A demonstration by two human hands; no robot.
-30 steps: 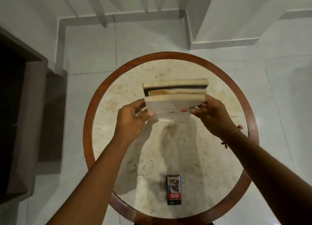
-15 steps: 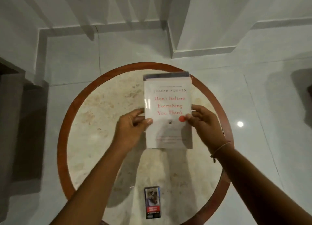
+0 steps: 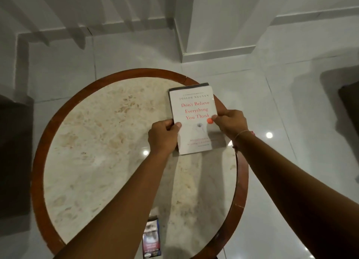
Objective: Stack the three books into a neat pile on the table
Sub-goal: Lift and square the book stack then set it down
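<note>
stack of books with white paperback cover in red letters on top [image 3: 194, 121], dark edge of a lower book visible at far and left sides, lying flat at far right part of round marble bench with brown wooden rim [image 3: 101, 142]. left hand [image 3: 163, 138] pinching left edge of stack, right hand [image 3: 231, 122] pinching right edge. small printed carton box [image 3: 151, 239] near front rim, well apart from stack.

Table [image 3: 108, 142] polished stone, wood rim; book [image 3: 194, 111] matt paper.
</note>
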